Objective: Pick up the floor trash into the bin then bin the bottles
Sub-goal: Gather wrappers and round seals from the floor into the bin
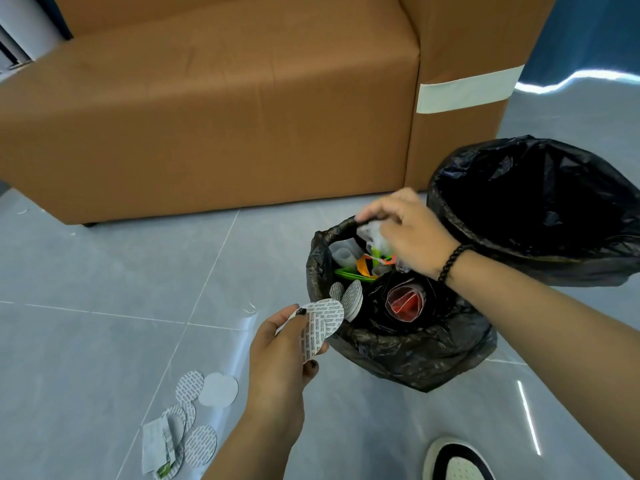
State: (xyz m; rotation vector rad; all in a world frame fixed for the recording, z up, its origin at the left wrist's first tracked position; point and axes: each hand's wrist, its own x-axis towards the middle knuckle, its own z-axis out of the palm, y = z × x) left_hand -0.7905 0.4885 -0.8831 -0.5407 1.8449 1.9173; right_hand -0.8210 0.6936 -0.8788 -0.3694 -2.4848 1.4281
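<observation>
Seals (pixel 320 327) pinched in your left hand (pixel 280 355) hover at the bin (pixel 398 351) rim; right hand (pixel 408 230) grips its liner (pixel 332 233) open for dropping.

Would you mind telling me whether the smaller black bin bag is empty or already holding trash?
Holding trash: the smaller bin bag contains round seals, green and orange scraps and a red-lined cup.

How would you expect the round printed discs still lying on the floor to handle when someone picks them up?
The discs look thin and flat, so probably very light and slightly bendy. They lie flush on glossy tiles, so lifting an edge may be fiddly. They overlap, so several could slide together; the left hand already holds a fanned stack.
</observation>
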